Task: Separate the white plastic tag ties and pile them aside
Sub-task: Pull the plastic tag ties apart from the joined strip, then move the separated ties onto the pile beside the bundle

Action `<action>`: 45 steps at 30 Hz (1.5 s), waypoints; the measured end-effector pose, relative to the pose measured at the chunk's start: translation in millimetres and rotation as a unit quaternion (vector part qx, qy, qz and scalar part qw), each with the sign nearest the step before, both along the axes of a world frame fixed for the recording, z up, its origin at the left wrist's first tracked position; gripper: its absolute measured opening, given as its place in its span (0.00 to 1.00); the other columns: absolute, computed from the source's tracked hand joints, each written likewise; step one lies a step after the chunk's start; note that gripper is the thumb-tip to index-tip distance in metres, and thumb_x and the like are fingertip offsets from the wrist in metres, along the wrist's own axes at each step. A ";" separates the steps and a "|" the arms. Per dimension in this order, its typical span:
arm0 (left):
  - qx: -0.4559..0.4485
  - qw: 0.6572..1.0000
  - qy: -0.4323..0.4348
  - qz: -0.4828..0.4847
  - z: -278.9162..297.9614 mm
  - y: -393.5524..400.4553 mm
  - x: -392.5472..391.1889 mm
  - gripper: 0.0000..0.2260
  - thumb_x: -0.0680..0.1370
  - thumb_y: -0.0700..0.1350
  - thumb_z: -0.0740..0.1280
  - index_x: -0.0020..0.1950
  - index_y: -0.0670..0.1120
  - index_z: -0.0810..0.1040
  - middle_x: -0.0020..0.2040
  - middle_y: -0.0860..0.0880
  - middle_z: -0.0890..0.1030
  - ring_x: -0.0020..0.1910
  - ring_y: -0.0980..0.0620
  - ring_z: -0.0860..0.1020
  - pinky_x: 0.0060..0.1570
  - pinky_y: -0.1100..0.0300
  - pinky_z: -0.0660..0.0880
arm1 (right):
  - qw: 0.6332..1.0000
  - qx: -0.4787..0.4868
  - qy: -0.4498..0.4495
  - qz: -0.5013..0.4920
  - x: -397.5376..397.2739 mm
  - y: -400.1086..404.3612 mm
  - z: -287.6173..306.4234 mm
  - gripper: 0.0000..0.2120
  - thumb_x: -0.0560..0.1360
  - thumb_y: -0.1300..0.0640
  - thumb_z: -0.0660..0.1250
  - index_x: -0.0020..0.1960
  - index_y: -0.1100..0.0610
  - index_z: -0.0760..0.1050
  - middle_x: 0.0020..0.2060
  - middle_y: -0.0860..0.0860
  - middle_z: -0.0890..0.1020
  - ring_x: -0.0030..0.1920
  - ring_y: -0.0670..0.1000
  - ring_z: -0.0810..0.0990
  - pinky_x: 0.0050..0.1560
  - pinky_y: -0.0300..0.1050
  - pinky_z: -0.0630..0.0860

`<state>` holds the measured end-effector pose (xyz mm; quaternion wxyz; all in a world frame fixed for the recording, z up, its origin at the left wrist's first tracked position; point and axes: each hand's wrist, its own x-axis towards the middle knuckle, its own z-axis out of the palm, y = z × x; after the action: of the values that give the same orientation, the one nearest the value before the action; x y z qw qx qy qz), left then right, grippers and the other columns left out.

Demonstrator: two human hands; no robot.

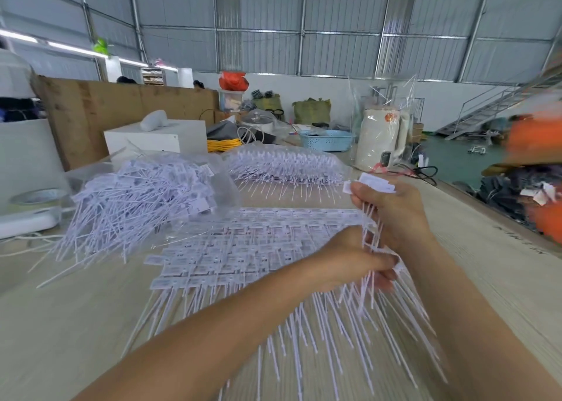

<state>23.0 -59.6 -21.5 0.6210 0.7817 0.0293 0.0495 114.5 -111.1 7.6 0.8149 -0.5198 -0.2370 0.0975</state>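
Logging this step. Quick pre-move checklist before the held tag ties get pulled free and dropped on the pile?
1. Right hand grips the bunch of ties near the tag heads: ok.
2. Left hand pinches the tails lower down: ok.
3. Bunch fully free of the flat sheet of ties: cannot tell, motion blur.
4. Loose pile visible on the left as drop spot: ok.
5. Path to the pile unobstructed: ok.

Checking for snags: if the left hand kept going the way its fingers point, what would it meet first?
The left hand points rightward at the bunch of tag ties it already touches; just beyond is the right hand. Depth is uncertain.
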 end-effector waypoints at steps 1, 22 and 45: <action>-0.010 1.000 -0.008 0.021 -1.2 -6.6 1.6 0.04 0.79 0.36 0.61 0.46 0.42 0.71 0.33 0.45 0.77 0.26 0.54 0.77 0.29 0.62 0.77 | 1.000 0.010 -0.013 -0.010 0.6 -0.7 1.2 0.08 0.68 0.70 0.73 0.46 0.67 0.78 0.32 0.53 0.83 0.33 0.48 0.83 0.36 0.34 0.78; -0.021 0.983 -0.017 0.181 14.6 63.5 -74.6 0.13 0.82 0.50 0.56 0.40 0.46 0.69 0.25 0.52 0.68 0.17 0.58 0.61 0.20 0.72 0.57 | 0.929 -0.234 -0.241 0.155 -55.0 48.9 4.0 0.10 0.79 0.61 0.62 0.59 0.62 0.73 0.44 0.59 0.81 0.32 0.50 0.76 0.28 0.37 0.72; 0.392 0.768 0.068 0.502 0.5 242.4 -205.8 0.18 0.77 0.35 0.57 0.28 0.45 0.59 0.45 0.35 0.79 0.49 0.38 0.76 0.39 0.58 0.61 | 0.866 -0.372 -0.255 0.217 -170.0 236.4 -9.5 0.21 0.75 0.55 0.67 0.65 0.59 0.67 0.58 0.58 0.75 0.52 0.56 0.78 0.57 0.51 0.75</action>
<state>-182.8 182.8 -21.0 0.1431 0.8323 0.4378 0.3085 -55.5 125.3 -1.9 0.4302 -0.7269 -0.4895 0.2166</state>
